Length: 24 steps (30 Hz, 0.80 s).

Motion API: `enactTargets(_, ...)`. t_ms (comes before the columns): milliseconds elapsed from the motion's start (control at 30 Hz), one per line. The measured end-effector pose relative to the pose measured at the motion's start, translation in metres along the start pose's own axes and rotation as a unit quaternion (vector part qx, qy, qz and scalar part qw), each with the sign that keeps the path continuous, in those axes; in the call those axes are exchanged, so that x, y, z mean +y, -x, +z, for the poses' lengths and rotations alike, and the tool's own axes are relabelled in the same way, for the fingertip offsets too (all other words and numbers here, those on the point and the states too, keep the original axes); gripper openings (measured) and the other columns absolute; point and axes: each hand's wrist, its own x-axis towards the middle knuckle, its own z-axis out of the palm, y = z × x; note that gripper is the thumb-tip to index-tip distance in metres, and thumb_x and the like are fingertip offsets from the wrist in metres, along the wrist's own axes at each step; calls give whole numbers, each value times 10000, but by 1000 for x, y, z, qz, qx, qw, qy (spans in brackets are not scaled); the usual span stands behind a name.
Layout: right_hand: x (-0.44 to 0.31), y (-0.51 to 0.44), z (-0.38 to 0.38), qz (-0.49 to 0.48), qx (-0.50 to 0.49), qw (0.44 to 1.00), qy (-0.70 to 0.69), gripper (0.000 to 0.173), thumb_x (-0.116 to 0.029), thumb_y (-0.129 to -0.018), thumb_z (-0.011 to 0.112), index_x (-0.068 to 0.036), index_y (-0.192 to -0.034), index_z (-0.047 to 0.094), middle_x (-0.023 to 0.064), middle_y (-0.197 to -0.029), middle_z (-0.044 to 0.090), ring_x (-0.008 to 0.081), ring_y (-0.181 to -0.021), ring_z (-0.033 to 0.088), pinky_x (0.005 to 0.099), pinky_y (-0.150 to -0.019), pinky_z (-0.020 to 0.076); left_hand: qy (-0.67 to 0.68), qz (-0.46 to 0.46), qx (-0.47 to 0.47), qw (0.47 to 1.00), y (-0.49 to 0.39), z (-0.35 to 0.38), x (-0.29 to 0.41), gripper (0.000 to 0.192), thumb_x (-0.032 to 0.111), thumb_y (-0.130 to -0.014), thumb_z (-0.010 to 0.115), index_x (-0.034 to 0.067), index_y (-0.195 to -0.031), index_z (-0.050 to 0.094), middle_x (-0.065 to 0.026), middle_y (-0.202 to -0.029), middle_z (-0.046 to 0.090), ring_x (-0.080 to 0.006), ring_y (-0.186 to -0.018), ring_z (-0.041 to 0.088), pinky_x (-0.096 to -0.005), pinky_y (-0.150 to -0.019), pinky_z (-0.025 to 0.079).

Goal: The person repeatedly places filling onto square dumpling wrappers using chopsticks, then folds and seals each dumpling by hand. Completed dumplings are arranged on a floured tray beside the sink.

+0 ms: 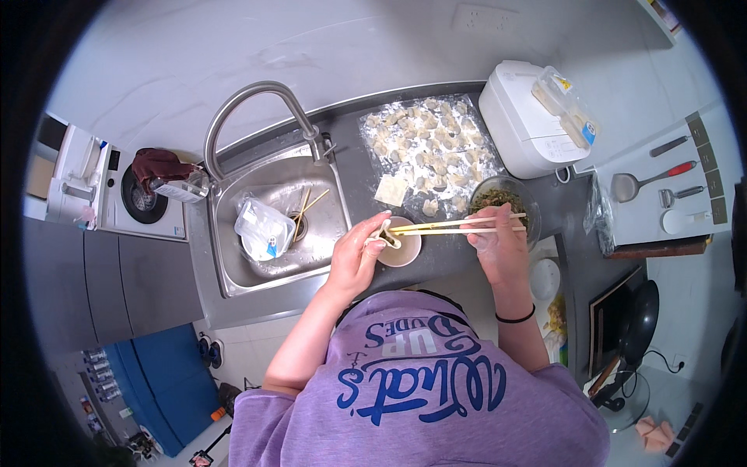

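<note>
My left hand (354,252) holds a folded dough wrapper (385,234) with dark filling showing inside, just above a small white bowl (407,252). In my right hand (496,248) is a pair of wooden chopsticks (449,227), their tips reaching to the wrapper. Behind that hand stands a glass bowl (503,192) of chopped green and brown filling, partly hidden by my fingers. A flat stack of square wrappers (391,190) lies at the near left corner of a floured sheet (417,153). Several shaped dumplings (449,140) rest on this sheet in rows.
To the left is a steel sink (318,251) with a curved faucet (262,87), a plastic container (262,230) and loose chopsticks (304,213) in it. A white appliance (516,122) stands at the back right. Utensils, including a spatula (653,180), hang at right; a black pan (641,321) is below.
</note>
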Motion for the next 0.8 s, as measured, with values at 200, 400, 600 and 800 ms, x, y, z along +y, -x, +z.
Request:
enactTargets(200, 0, 14, 21, -80, -22, 993, 80, 359, -249, -1028, 458, 62, -962, 624, 182, -893, 680, 261, -780, 702, 303, -661, 593, -68, 48, 1, 997, 0, -1, 6, 367, 140, -899, 623, -3, -1231, 563, -151, -999, 637, -308, -835, 616, -360, -750, 499)
enactTargets(400, 4, 17, 15, -139, -36, 979, 144, 289, -136, -1007, 455, 85, -960, 634, 186, -913, 679, 239, -794, 699, 318, -711, 598, 106, -113, 5, 988, 14, -7, -7, 283, 192, -975, 550, 9, -1192, 552, -77, -879, 591, -187, -704, 570, -295, -626, 467)
enactTargets(600, 89, -12, -16, -39, -47, 943, 327, 181, -66, -950, 569, 90, -961, 659, 124, -845, 696, 144, -735, 681, 257, -673, 572, 474, -188, 11, 860, 30, -20, -23, 419, 288, -958, 599, 7, -1254, 503, -66, -905, 536, -107, -651, 494, -238, -534, 419)
enactTargets(800, 99, -8, -30, -43, -32, 948, 314, 222, -103, -976, 536, 76, -947, 664, 152, -875, 693, 179, -766, 692, 286, -667, 588, 481, -194, -30, 854, 41, -26, -21, 590, 271, -833, 759, 13, -1291, 491, -53, -888, 528, -97, -606, 470, -230, -504, 394)
